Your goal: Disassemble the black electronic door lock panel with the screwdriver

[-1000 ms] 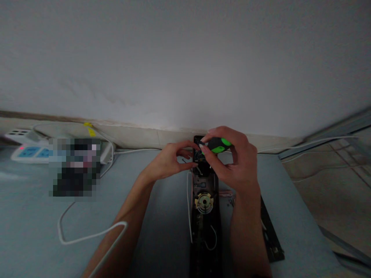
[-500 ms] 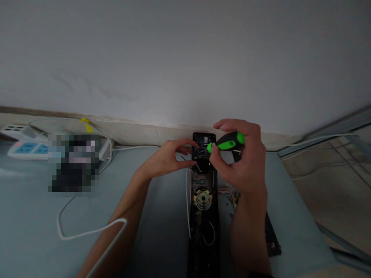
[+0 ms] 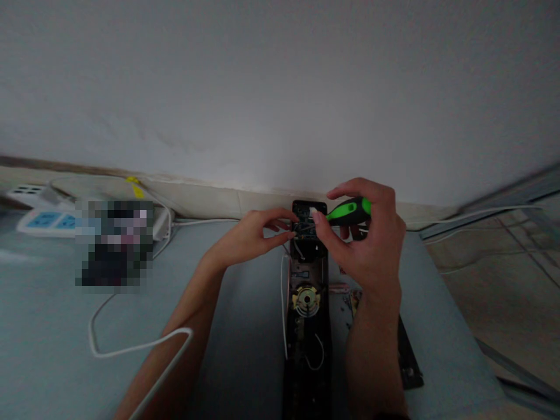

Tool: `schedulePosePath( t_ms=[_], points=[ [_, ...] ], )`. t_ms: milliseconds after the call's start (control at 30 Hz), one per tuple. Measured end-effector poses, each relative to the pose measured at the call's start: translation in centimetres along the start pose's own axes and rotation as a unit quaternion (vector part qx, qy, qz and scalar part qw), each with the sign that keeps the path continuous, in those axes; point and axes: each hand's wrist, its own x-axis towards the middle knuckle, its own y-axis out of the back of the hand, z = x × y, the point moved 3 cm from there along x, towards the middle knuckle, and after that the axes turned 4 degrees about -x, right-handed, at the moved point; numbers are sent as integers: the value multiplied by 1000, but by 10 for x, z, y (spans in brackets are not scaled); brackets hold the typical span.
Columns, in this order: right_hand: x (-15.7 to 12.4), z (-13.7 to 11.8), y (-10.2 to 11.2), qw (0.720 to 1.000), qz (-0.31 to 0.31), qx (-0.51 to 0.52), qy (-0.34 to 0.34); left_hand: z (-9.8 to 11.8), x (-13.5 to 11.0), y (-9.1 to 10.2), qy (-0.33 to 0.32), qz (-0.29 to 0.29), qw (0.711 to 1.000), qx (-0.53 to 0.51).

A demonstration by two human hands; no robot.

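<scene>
A long black device (image 3: 308,326) lies open on the grey table (image 3: 52,344), running away from me, with a brass round part (image 3: 307,299) and thin wires inside. My right hand (image 3: 367,245) grips a green-and-black screwdriver (image 3: 350,211), its tip hidden at the device's far end. My left hand (image 3: 254,236) pinches at the same far end, thumb and fingers closed on small wires there.
A white cable (image 3: 131,347) loops over the table at left. White power strips (image 3: 41,219) lie at the far left by the wall, beside a blurred-out patch. A flat black panel (image 3: 406,356) lies right of the device. Floor shows at right.
My right hand has shifted right and tilted the screwdriver so its handle points further right. My left hand stays at the device's far end, fingers slightly more closed.
</scene>
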Motion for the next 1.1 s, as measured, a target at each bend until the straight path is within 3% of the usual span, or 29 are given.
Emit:
schedulePosePath(
  t_ms=[200, 433, 767, 933, 1100],
  points=[
    [0, -2, 0, 1000, 4, 20, 18, 0, -1, 1, 4, 4, 1000, 4],
    [-1, -1, 0, 1000, 24, -7, -6, 2, -1, 1, 6, -1, 1000, 8],
    [2, -3, 1, 1000, 23, -3, 13, 3, -1, 1, -3, -3, 1000, 12],
    [0, -2, -1, 999, -7, 46, 22, 3, -1, 1, 3, -6, 1000, 15],
    [0, -2, -1, 1000, 8, 21, 20, 3, -1, 1, -6, -8, 1000, 14]
  ],
)
